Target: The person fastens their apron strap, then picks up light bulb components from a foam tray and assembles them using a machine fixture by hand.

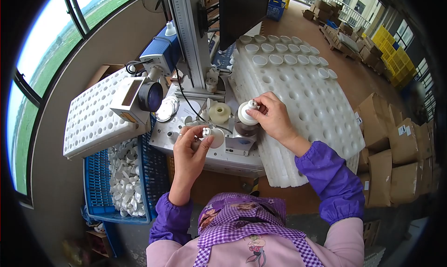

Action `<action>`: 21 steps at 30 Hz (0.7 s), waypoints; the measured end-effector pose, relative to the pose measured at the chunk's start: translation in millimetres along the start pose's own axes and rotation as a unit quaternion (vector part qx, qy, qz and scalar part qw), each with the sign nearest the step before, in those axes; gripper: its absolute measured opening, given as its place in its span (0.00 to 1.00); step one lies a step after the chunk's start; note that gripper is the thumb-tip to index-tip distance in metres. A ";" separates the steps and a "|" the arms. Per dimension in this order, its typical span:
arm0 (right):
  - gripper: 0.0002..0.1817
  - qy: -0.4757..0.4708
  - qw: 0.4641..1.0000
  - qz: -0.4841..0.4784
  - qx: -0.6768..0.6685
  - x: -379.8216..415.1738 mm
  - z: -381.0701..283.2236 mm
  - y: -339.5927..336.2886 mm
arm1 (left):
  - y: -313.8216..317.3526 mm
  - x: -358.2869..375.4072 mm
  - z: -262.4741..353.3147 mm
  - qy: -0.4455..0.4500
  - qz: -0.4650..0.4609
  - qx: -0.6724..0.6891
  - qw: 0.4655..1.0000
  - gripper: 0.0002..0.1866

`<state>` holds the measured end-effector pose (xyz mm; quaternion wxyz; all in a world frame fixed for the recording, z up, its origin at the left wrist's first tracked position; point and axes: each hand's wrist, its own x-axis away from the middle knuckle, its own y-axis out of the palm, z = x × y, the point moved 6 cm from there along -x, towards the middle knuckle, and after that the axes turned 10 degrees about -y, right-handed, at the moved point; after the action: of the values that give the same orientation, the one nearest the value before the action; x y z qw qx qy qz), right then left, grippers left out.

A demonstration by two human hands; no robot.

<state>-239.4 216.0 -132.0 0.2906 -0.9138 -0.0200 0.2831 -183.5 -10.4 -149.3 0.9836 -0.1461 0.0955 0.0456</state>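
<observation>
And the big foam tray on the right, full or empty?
Partly filled: white cups sit in rows at the far end of the foam tray, while many holes nearer the person show uncovered.

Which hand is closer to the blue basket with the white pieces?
Left. The left hand is right of the blue basket; the right hand is farther right, by the foam board with white cups.
</observation>
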 end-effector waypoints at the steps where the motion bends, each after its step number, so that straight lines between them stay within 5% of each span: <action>1: 0.14 0.001 1.000 0.002 0.001 0.7 0.6 0.6 | 0.7 1.4 0.5 0.001 -0.003 0.000 1.000 0.13; 21: 0.18 0.024 1.000 -0.015 -0.011 7.8 -0.7 -4.2 | 9.4 17.9 -5.9 -0.009 -0.080 0.000 0.997 0.12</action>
<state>-232.0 220.7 -133.1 0.2855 -0.9231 -0.0297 0.2560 -168.1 -2.1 -161.1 0.9850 -0.1526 0.0741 -0.0323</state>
